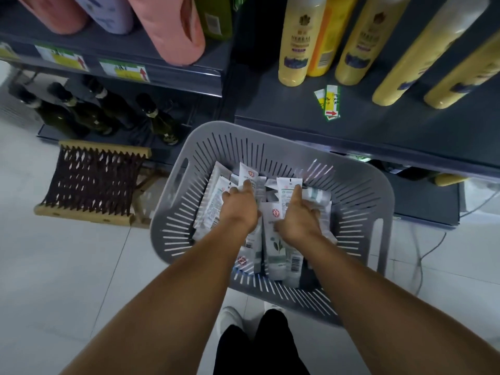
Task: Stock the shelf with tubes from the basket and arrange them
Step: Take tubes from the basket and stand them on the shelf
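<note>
A grey slotted plastic basket (pixel 359 201) stands on the floor in front of the shelf, filled with several white tubes (pixel 276 247) bearing red logos and green print. Both my hands are down inside it. My left hand (pixel 239 205) has its fingers curled round a white tube (pixel 250 175) at the basket's far left. My right hand (pixel 299 217) grips another white tube (pixel 286 186) to the right of it. The dark grey shelf (pixel 378 123) lies just beyond the basket, with bare room at its front.
Yellow bottles (pixel 295 41) stand at the back of the shelf, and a loose price label (pixel 330 102) lies on it. To the left are pink and purple bottles (pixel 173 31), dark glass bottles (pixel 159 120) lower down, and a woven stool (pixel 92 182). My feet (pixel 254 339) are below.
</note>
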The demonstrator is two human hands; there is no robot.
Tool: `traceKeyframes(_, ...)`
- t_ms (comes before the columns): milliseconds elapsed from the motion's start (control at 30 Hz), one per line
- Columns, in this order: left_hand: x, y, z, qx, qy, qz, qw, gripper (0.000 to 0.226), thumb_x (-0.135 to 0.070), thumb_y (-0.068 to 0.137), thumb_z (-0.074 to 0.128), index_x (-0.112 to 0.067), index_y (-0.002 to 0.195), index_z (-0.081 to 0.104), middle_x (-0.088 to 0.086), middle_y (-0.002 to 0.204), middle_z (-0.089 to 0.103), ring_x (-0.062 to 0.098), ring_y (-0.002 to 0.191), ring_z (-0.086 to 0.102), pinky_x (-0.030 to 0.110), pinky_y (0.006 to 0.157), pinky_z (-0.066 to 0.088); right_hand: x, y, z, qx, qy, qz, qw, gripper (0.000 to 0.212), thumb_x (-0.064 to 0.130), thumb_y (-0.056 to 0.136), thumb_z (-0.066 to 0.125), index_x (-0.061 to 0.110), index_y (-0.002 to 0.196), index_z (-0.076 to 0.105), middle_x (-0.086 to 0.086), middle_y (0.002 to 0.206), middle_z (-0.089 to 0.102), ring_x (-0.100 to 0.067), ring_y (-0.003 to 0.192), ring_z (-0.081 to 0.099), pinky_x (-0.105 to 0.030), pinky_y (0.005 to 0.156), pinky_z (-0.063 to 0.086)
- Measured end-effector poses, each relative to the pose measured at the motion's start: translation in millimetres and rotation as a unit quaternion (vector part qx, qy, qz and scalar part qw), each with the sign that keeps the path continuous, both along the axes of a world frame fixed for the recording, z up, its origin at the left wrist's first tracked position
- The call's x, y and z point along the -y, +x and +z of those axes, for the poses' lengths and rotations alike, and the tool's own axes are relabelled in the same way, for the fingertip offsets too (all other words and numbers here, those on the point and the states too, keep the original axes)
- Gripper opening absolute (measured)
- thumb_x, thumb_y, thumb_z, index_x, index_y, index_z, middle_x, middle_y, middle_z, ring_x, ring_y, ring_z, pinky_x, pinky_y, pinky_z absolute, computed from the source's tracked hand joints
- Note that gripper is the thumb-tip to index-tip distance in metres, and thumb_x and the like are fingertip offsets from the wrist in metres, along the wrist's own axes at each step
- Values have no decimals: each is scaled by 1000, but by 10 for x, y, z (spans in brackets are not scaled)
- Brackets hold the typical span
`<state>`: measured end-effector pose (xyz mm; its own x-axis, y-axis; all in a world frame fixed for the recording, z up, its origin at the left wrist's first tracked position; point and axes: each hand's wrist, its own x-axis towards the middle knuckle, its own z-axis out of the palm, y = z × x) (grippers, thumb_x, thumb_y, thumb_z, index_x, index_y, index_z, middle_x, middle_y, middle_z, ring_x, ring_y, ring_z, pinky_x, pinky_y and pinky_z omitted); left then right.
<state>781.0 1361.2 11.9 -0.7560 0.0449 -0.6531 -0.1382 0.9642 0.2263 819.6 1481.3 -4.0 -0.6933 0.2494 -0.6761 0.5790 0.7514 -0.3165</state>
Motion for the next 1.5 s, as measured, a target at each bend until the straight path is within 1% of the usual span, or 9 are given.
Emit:
traceKeyframes(67,-19,-2,15,4,-24,23,999,84,-18,90,62,-5,151,6,26,146,30,40,134,31,43,107,36,1,0,11,-4,7,-20,1000,104,13,85,69,19,152,-11,-19,151,29,-41,139,24,-46,111,34)
traceKeyframes(200,-5,87,61,-6,-61,18,998,55,-19,90,62,3,134,38,22,136,40,35,126,39,37,104,36,34,49,39,-12,13,-14,1000,99,11,83,68,13,152,-2,-15,147,36,-36,133,36,-43,108,38)
traceKeyframes(467,78,315,53,-30,18,116,993,54,-6,85,58,-1,133,33,19,131,49,35,124,42,38,98,42,99,190,122,-59,-9,-48,997,60,13,74,71,14,127,41,-10,120,55,-31,108,57,-37,86,52)
traceKeyframes(633,248,363,401,-15,175,197,965,23,-10,81,60,-12,104,59,8,103,66,26,94,63,31,72,53,73,252,550,-108,-71,-115,985,52,13,79,72,13,121,42,-6,117,62,-23,94,61,-27,69,46)
traceKeyframes(733,253,373,847,-17,292,217,931,29,-1,76,66,-15,102,61,3,95,68,21,86,64,30,69,54,75,279,1034,-179,-132,-152,963,54,10,80,72,18,126,43,5,111,61,-13,85,56,-20,59,41)
traceKeyframes(933,177,325,1726,-36,441,191,876,53,12,74,69,-12,119,55,2,110,68,14,95,65,22,77,54,28,302,2027,-313,-173,-184,916,60,15,79,74,23,130,43,10,111,62,-10,97,59,-25,78,42)
traceKeyframes(1067,25,196,2334,-97,477,150,860,50,3,78,71,-14,122,55,2,112,69,16,102,65,31,86,54,-81,309,2641,-385,-177,-180,888,59,20,79,74,27,131,45,15,107,63,-6,94,60,-22,78,44)
traceKeyframes(1267,-275,23,3298,-184,532,75,823,46,-4,82,69,-16,123,54,0,113,69,14,104,64,28,91,51,-321,215,3489,-497,-179,-168,832,54,17,77,75,28,123,49,15,112,66,-6,101,64,-35,92,53)
traceKeyframes(1500,-694,-300,4054,-232,564,21,792,45,-4,82,69,-19,122,54,-4,110,69,10,98,65,24,81,54,-722,-97,4210,-559,-126,-148,806,60,24,78,74,32,130,45,14,119,65,-9,106,62,-32,92,50)
